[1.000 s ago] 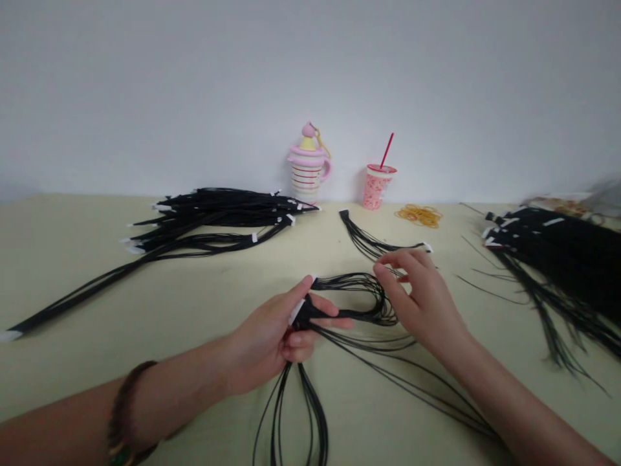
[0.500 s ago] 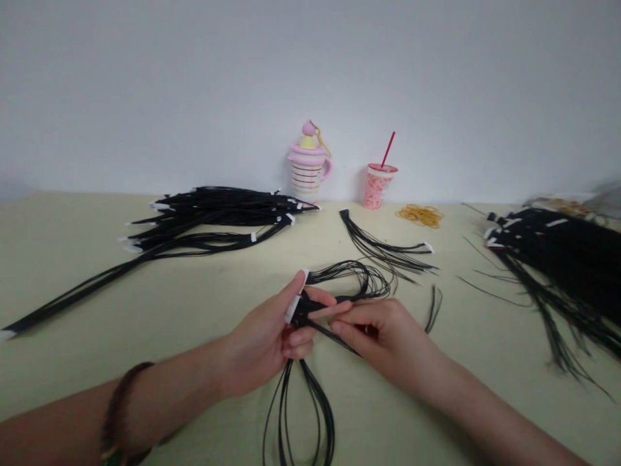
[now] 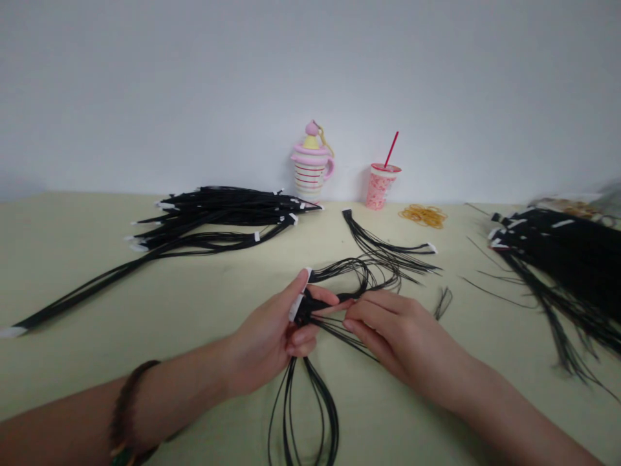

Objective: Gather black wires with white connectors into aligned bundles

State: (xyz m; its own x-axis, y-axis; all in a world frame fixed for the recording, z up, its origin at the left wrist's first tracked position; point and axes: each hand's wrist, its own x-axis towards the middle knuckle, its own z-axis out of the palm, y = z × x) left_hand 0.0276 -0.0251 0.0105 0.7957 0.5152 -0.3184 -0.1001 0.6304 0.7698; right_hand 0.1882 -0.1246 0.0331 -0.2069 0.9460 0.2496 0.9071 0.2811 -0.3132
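Near the middle of the view, my left hand (image 3: 272, 343) is closed around a black cable bundle (image 3: 330, 414), thumb against its white connectors. Loops of the bundle hang below the hand, and more wires curve away to the right. My right hand (image 3: 388, 327) is just right of it, thumb and fingertips pinched together at the wires fanning out of the connector. What lies between those fingertips is too small to tell.
A black cable pile (image 3: 223, 210) lies at the back left, a larger dark pile (image 3: 572, 259) at the right. A loose harness (image 3: 378, 249), yellow rubber bands (image 3: 423, 215), a pink mug (image 3: 309, 171) and a red-lidded cup (image 3: 381, 188) are farther back.
My right hand has moved slightly right, away from my left hand. The thin wires between the hands are more spread out. The whole view has shifted a little.
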